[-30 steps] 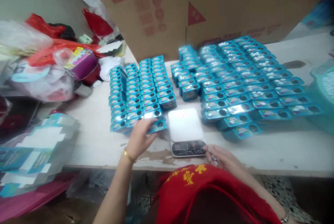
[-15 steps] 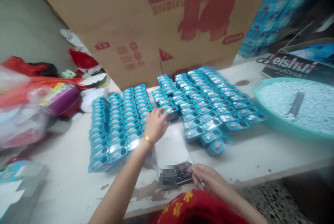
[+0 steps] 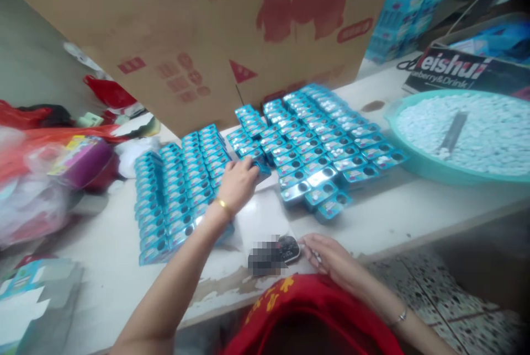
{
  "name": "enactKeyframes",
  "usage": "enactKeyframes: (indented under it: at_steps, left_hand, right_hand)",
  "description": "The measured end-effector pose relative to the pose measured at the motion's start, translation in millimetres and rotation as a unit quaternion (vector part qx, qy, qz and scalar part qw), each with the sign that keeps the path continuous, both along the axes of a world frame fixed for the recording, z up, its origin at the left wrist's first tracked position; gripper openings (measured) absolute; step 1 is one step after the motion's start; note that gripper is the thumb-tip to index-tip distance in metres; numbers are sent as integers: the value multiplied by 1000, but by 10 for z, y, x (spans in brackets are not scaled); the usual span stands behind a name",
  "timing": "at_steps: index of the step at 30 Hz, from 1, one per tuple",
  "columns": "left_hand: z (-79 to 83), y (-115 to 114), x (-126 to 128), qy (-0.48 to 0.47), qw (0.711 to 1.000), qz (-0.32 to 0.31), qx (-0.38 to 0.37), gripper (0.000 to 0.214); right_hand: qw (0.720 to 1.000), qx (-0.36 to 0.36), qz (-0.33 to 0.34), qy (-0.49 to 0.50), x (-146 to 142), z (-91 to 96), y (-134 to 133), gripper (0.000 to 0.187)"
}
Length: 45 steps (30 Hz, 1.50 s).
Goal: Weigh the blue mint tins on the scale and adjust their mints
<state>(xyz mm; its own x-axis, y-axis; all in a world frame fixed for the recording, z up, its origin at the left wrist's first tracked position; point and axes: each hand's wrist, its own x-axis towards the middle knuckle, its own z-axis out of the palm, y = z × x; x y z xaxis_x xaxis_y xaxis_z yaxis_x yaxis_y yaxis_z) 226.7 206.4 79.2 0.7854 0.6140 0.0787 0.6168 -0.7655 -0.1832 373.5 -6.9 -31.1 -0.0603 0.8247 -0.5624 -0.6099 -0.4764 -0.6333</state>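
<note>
Roughly: cardboard box (image 3: 186,40) behind; tabletop (image 3: 393,211) below; teal basin (image 3: 416,164) far right. Blue tins (image 3: 323,139) in rows, long axes crosswise. Scale (image 3: 260,217) between hands. Left hand (image 3: 240,183) nearer, fingers clamped over end tin (image 3: 262,168), just beyond palm. Right hand (image 3: 329,253) loosely curled beside scale display; grip unclear.

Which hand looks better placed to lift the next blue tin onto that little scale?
Left, probably. The left hand rests on a blue tin just behind the white scale. The right hand lies at the table edge beside the scale's display, farther from the tins.
</note>
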Motion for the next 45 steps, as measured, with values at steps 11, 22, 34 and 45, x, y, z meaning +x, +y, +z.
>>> enactKeyframes:
  at_steps: [11,22,34,45]
  left_hand:
    - [28,-645,-273,2,994,-25,-107,23]
    - [-925,-1399,-1247,-225,903,242,-274,29]
    - [-1149,-1497,-1059,-259,887,189,-331,27]
    - [-927,-1037,-773,-456,845,143,-238,63]
  right_hand:
    - [999,-9,-29,11,51,-138,-66,37]
    - [997,-13,12,-70,129,-285,152,37]
    - [992,7,78,-95,220,-271,58,30]
    - [999,-9,-24,26,-45,223,120,18]
